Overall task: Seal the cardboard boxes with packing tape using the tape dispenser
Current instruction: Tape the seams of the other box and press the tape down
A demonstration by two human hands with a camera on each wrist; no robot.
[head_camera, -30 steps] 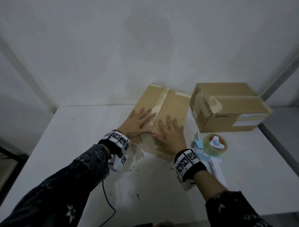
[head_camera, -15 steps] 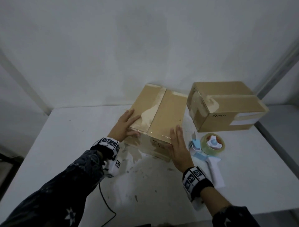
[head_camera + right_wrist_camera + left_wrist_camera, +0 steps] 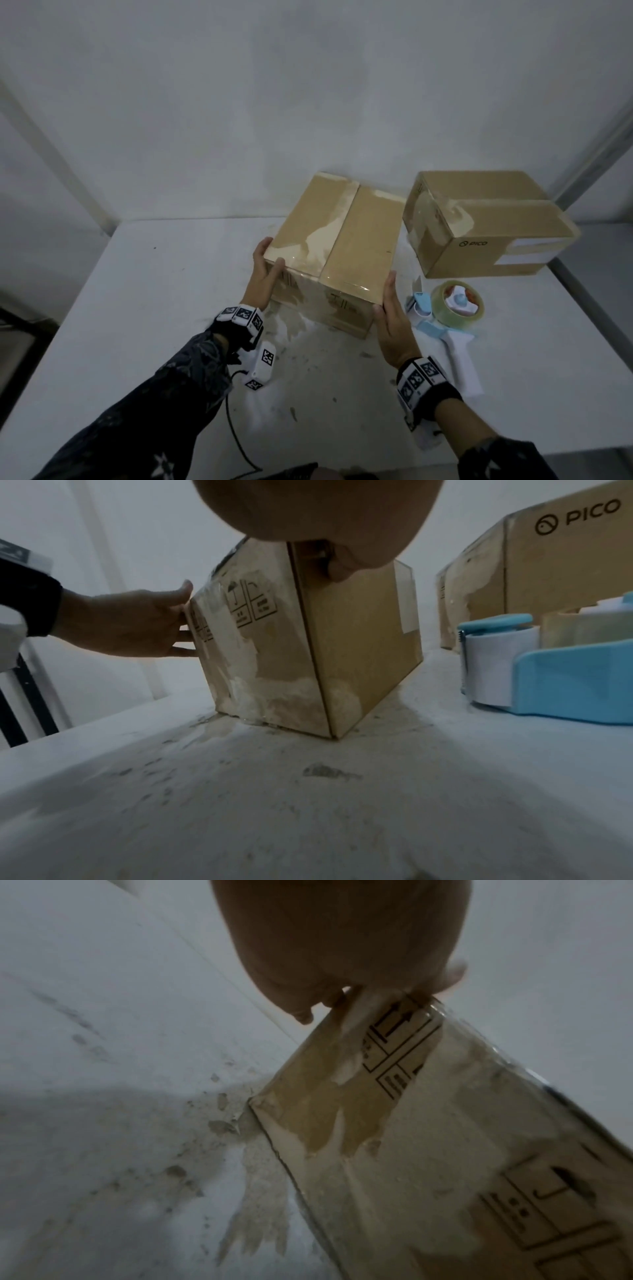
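Note:
A cardboard box point(image 3: 356, 246) stands mid-table, with clear tape along its top seam and down the near face. My left hand point(image 3: 264, 270) holds its near left corner, thumb on the top edge and straight fingers flat on the left side. In the right wrist view the left hand point(image 3: 137, 623) presses that side of the box point(image 3: 342, 642). My right hand point(image 3: 390, 305) lies flat against the near right corner. The blue-and-white tape dispenser point(image 3: 445, 308) lies on the table just right of my right hand, untouched. A second taped box point(image 3: 479, 222), marked PICO, stands at the back right.
The white table point(image 3: 154, 308) is scuffed and stained in front of the box. A black cable point(image 3: 236, 438) hangs off the front edge near my left arm. A wall runs close behind both boxes, and the table's right edge lies just past the PICO box.
Both hands have slid off the box's top, where they lay flat, to its left and right near corners. The dispenser and the PICO box have not moved.

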